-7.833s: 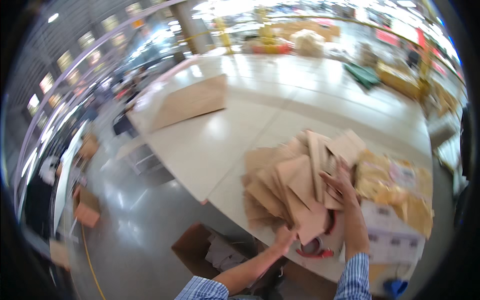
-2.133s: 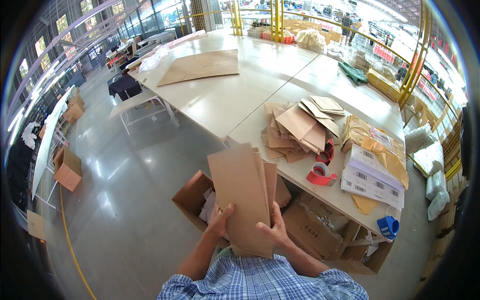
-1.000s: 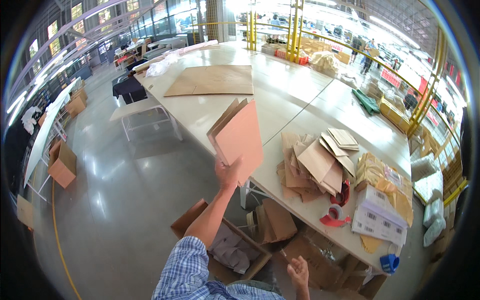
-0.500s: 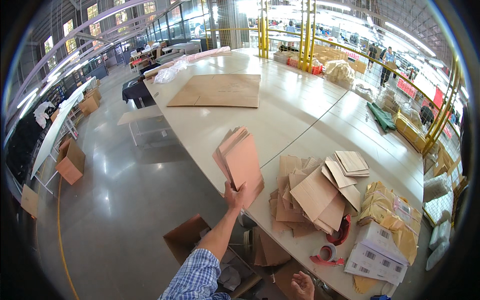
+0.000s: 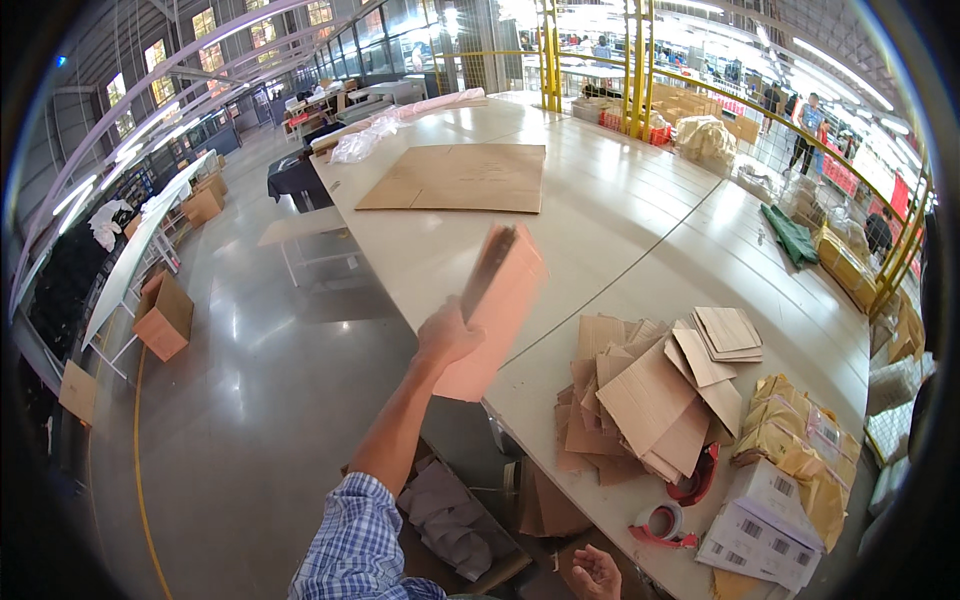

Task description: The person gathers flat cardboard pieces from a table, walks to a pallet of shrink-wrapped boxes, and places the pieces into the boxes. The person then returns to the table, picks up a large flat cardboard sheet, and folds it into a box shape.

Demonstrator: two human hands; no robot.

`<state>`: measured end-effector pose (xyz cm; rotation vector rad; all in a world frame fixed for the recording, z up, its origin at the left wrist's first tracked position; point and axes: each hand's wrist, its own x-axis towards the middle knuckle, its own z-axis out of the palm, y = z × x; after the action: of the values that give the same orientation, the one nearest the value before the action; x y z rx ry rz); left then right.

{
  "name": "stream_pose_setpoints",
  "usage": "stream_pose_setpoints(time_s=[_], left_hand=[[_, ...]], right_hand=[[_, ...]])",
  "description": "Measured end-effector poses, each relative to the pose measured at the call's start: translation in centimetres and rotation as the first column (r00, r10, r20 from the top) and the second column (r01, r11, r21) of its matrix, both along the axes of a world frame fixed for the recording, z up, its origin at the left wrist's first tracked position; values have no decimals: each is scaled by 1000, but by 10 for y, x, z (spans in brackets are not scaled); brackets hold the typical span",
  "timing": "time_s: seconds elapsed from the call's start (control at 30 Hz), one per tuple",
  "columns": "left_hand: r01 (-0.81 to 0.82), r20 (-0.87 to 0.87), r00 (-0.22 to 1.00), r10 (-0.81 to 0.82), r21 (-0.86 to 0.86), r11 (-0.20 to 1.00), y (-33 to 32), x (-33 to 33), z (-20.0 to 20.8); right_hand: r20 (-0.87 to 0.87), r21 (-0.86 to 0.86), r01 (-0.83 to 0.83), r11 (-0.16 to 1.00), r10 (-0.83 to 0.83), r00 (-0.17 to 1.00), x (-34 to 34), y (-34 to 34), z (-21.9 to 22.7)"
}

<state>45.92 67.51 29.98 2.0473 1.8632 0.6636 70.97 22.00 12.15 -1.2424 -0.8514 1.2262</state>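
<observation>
My left hand (image 5: 450,335) is closed around a bundle of cardboard sheets (image 5: 497,325), tilted above the table's near-left edge. Their lit faces look orange-brown, and a dark gap shows between sheets at the top. At the lower edge of the view, my right hand (image 5: 597,574) hangs beside the table edge, fingers loosely bent and apart, holding nothing visible. Between the two hands and to the right, a messy pile of cardboard pieces (image 5: 645,400) lies on the table (image 5: 610,250). A large flat cardboard sheet (image 5: 455,180) rests farther back.
Two red tape dispensers (image 5: 664,524) sit by the pile, next to yellow-brown wrapped packages (image 5: 800,425) and white labelled sheets (image 5: 762,530). Below the table edge stands an open carton (image 5: 460,525) with crumpled paper. Yellow-framed mesh fencing (image 5: 640,70) runs behind; people stand beyond it.
The cardboard bundle has turned in my left hand's grip, and that hand has shifted left and up. The whole view has swung slightly left. My right hand stays low, much as before.
</observation>
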Motion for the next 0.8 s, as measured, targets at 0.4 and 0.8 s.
stream_pose_setpoints(time_s=[0.4, 0.8], left_hand=[[43, -331, 939, -90, -145, 988, 54, 36, -109], [-86, 722, 668, 183, -169, 982, -114, -96, -107]], right_hand=[[-26, -145, 64, 987, -69, 997, 17, -2, 58], [818, 326, 241, 914, -401, 413, 142, 184, 130]])
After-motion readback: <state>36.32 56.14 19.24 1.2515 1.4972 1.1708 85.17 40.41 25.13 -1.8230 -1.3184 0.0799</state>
